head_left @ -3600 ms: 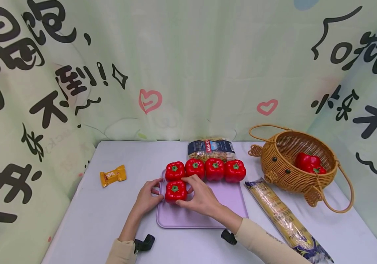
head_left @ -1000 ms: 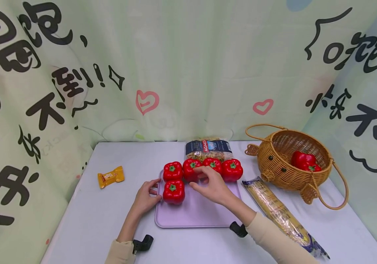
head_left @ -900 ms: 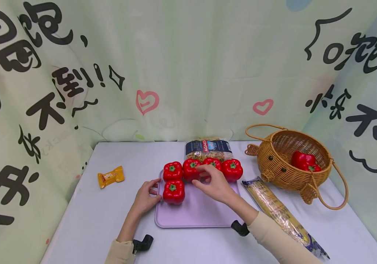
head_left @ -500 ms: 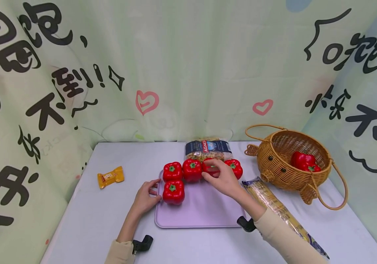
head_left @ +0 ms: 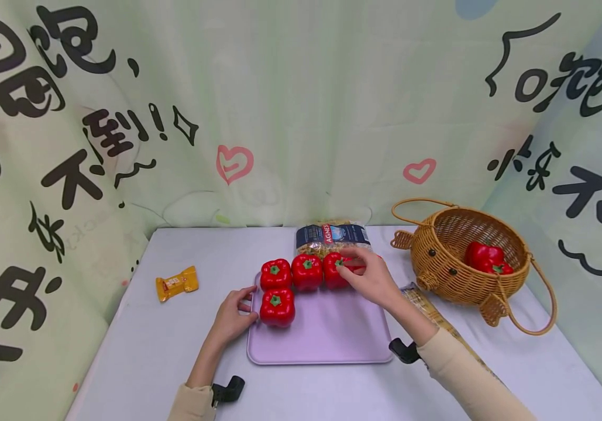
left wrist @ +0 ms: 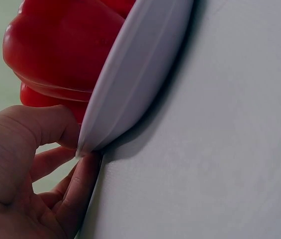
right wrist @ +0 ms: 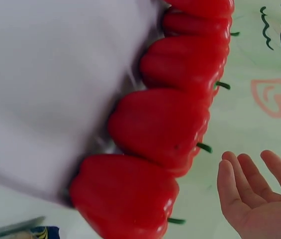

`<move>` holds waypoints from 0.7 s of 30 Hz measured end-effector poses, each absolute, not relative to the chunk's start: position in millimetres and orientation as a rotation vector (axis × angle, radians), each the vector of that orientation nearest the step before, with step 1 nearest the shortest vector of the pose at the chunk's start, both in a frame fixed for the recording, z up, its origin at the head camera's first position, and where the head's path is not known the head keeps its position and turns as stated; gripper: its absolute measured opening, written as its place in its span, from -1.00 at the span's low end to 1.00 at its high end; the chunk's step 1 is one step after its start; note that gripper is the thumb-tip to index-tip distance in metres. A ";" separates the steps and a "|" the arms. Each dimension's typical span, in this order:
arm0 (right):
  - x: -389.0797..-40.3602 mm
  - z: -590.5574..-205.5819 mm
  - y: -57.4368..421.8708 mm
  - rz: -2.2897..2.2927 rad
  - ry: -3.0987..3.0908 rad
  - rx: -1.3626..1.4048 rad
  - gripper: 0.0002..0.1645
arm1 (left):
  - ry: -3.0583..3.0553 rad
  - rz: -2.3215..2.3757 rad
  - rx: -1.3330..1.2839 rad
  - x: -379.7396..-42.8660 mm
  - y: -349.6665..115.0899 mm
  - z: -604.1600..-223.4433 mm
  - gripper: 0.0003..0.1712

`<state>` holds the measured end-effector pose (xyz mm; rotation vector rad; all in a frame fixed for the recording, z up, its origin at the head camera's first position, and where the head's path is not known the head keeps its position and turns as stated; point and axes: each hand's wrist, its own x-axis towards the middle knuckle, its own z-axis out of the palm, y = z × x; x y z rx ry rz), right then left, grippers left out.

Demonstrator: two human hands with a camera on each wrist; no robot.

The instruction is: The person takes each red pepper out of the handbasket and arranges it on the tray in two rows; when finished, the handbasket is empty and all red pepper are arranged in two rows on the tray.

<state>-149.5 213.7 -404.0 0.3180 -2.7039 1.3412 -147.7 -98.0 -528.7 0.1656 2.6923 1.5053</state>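
Fingers (head_left: 352, 252) of the right hand (head_left: 373, 282) part, gripping nothing; the left hand (head_left: 233, 316), loosely curved, touches the tray (head_left: 327, 345). Seemingly part-done: by the bench's (head_left: 301, 392) right edge, the basket (head_left: 461, 286) has pepper left; five peppers (head_left: 307, 273) line the tray's far and left edges.

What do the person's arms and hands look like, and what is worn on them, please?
The left hand and right hand are bare, with no gloves. The left sleeve and right sleeve are plain beige, ending partway along the forearm. A small black device sticks out near each cuff.
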 end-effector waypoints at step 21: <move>-156.4 -386.2 255.8 1.285 -2.750 0.141 -0.51 | 2.703 1.511 0.190 -147.8 -99.0 -528.4 -0.29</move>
